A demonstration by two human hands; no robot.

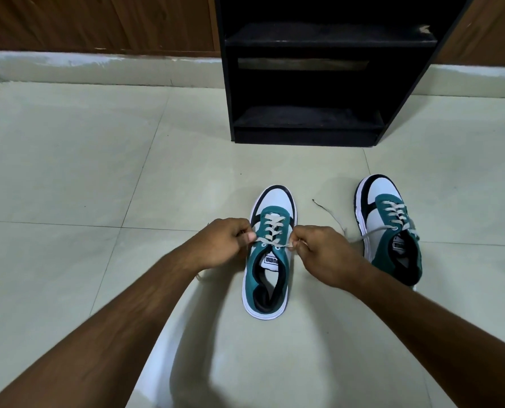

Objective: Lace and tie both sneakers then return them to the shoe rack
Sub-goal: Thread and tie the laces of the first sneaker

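Two loose lace ends pulled sideways at the top eyelets of the near sneaker (270,254): left hand (224,245) with grip clenched on the left end, right hand (322,254) with grip pinched on the right end, lace (270,234) crossed taut between them. No knot or bow visible yet.

Likely trouble from here: uneven pull, leaving one end too short for a bow; slack let back into the lower crossings on release; an end slipping out of the top eyelet if tugged back through; shoe sliding on the smooth tiled floor (68,172), with nothing pinning it down.

Near sneaker flat on the floor, toe toward the shoe rack (304,136), well short of it. Teal upper, white toe and sole, black trim, cream laces in neat crosses, tongue label showing. Second sneaker (389,228) to the right, apart from the first, laced but apparently untied, one end trailing across the tiles toward the right hand. Rack shelves dark, seemingly bare.
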